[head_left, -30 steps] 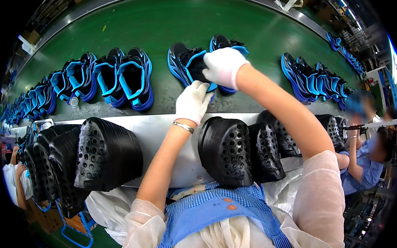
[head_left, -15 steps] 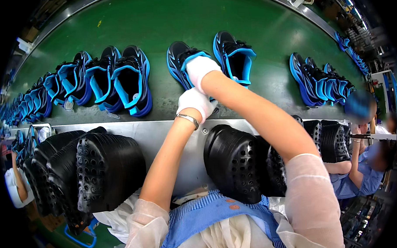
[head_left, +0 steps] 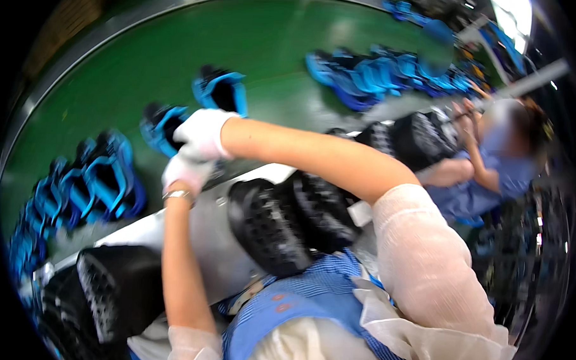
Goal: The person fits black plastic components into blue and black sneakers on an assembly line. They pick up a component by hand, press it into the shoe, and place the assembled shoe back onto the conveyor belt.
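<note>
Both my hands wear white gloves and come together at the heel of a black and blue sneaker (head_left: 164,129). My right hand (head_left: 204,134) is closed at the shoe's collar, with its fingers bent and partly hidden. Just below, my left hand (head_left: 188,170) is closed around the heel end, a metal bracelet on its wrist. Motion blur softens both hands, and they cover the back of the shoe. Beyond them its mate, another sneaker (head_left: 220,92), stands apart on the green belt (head_left: 267,46).
Rows of sneakers stand on the belt at left (head_left: 107,177) and far right (head_left: 355,77). Black ridged shoe moulds (head_left: 267,227) line the metal ledge (head_left: 204,231), with more moulds (head_left: 119,288) at the lower left. A co-worker in blue (head_left: 491,168) sits at the right.
My view has swung to the right and tilted, so the belt, shoes and hands appear farther left. Both hands are still at the same sneaker. More of the co-worker shows.
</note>
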Motion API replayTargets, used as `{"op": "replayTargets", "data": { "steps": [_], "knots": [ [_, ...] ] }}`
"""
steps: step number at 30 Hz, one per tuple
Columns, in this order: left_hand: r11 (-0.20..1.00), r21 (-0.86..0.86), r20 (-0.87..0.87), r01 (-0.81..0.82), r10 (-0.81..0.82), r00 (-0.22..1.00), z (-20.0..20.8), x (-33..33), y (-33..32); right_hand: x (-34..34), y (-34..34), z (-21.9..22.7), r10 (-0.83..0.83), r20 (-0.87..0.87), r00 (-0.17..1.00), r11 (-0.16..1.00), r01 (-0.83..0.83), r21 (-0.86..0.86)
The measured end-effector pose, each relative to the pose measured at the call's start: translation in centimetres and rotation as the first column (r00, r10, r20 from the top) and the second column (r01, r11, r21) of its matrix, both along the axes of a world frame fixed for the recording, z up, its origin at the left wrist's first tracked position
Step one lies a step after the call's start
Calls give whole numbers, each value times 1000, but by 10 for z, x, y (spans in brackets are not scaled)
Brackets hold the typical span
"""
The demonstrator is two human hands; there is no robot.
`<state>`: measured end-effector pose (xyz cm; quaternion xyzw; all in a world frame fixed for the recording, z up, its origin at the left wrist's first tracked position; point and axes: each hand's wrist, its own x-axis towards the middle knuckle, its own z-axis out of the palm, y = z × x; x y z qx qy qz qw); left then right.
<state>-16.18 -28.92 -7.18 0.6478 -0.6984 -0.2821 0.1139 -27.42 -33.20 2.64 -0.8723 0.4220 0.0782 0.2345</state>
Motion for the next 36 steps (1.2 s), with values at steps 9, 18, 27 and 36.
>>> {"op": "replayTargets", "data": {
  "steps": [9, 18, 27, 36],
  "knots": [
    [1000, 7, 161, 16, -17, 987, 6, -8, 0, -278, 143, 124, -408, 372, 834, 568, 551, -612],
    [997, -71, 61, 34, -29, 998, 2, 6, -4, -493, 249, 71, -790, 433, 434, 163, 829, -535],
    [958, -286, 428, 23, 106, 897, 41, 18, 24, -523, 230, 40, -811, 320, 490, 231, 770, -594],
    [831, -495, 122, 254, -223, 967, 25, -40, 2, -549, 242, 42, -760, 364, 538, 356, 814, -460]
  ]
}}
